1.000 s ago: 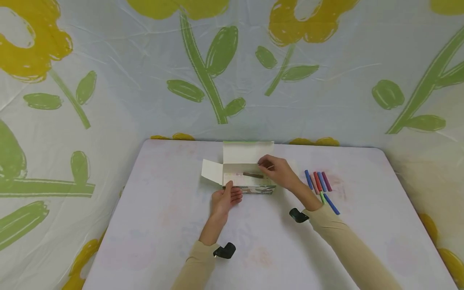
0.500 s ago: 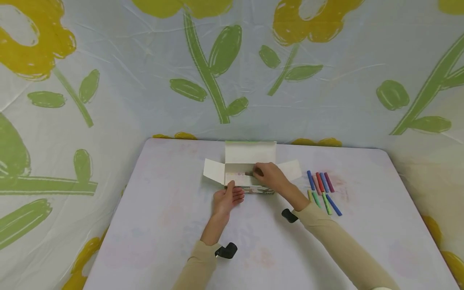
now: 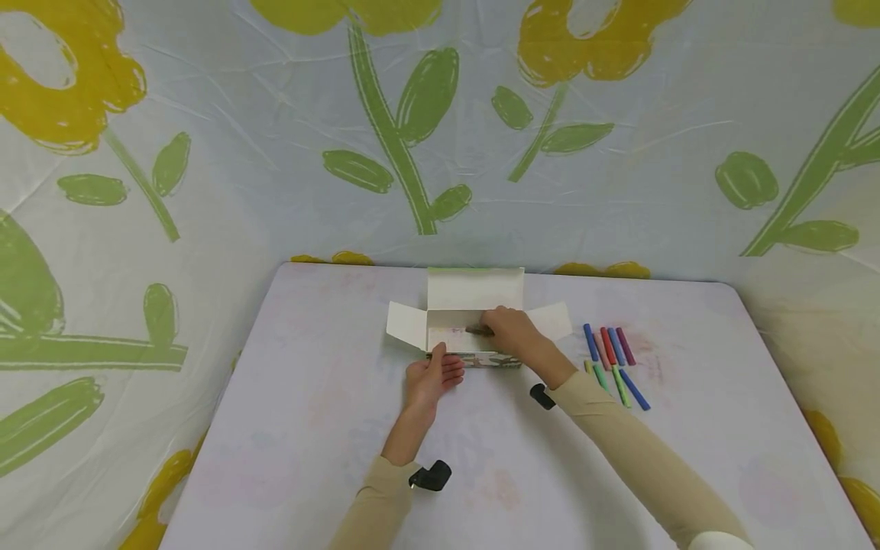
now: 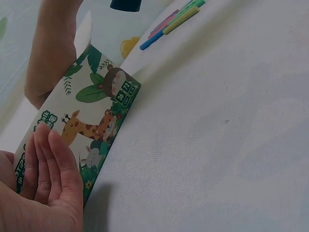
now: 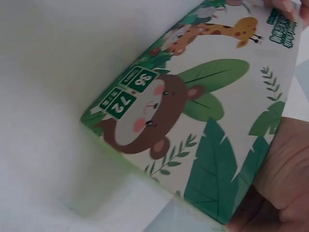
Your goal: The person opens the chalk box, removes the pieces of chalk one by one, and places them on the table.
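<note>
The box (image 3: 474,336) sits open near the far edge of the table (image 3: 309,428), about midway along it, lid flap standing up at the back and side flaps spread wide. The right hand (image 3: 510,333) is down inside the open top, fingers curled and pinched on a dark brown stick (image 3: 477,331) that lies lengthwise in the box. The left hand (image 3: 428,377) is planted at the near left corner of the box, thumb up against the front wall, fingers straight and together, flat on the printed side. The left wrist view confirms it: straight fingers (image 4: 50,164) pressing the panel with the giraffe and bear artwork, nothing gripped. The right wrist view shows that same printed wall (image 5: 193,111) close up, with the heel of the hand at the lower right; the fingertips themselves are out of sight there. Over toward the right edge of the table, well apart from the box, lies a loose row of coloured sticks (image 3: 610,355): blue, red, pink, purple, green and yellow.
</note>
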Motion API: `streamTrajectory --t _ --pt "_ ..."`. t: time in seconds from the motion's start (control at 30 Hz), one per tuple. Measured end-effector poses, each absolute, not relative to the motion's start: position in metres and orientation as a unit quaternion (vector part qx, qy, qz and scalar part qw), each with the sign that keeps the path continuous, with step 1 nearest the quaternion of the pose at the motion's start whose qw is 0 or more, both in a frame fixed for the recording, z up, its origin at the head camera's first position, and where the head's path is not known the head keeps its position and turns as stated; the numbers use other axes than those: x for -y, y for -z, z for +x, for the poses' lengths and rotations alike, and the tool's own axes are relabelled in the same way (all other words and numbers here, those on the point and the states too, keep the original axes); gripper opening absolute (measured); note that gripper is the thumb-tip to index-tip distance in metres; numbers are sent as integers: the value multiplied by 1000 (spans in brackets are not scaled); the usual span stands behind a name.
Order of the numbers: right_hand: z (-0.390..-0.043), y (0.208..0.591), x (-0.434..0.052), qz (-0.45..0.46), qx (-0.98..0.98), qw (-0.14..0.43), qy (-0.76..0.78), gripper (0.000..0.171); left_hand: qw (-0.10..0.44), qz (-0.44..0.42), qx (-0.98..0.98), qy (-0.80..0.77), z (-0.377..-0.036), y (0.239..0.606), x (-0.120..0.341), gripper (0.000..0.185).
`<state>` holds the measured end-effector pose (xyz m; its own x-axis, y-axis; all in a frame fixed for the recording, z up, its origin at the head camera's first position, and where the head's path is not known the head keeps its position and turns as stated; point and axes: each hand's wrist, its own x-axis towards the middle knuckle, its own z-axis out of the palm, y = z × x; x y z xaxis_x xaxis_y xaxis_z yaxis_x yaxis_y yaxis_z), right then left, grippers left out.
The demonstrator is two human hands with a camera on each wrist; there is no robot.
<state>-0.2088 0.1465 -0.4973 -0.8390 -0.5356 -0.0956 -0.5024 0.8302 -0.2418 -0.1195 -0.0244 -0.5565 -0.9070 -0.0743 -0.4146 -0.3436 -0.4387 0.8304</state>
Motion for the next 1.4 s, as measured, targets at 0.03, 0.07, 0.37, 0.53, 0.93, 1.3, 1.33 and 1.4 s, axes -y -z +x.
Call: streamTrajectory --t 0.03,0.07,0.37,0.53,0.93,1.3,1.33,1.4 --pt "-210 498 -146 -282 -952 76 92 11 81 -200 -524 -824 -119 556 24 43" --pt "-210 498 -146 -292 -950 71 84 16 80 -200 -524 -824 -120 557 24 43" --pt "-214 503 -141 -332 -941 53 37 16 78 -196 -524 -825 -119 555 24 43" --pt "-212 500 -141 -323 -943 64 48 19 85 -201 -523 -824 -119 555 24 43" --pt "-205 488 -164 -303 -921 101 222 14 84 -203 -526 -822 -120 555 24 45" --pt "-198 475 -191 -291 -889 83 344 19 84 -200 -522 -825 -120 557 24 44" --pt "-198 474 -194 -286 -887 84 352 20 84 -200 -522 -825 -120 557 24 44" --pt "-197 473 -200 -273 -887 83 364 20 85 -199 -520 -826 -120 556 25 43"
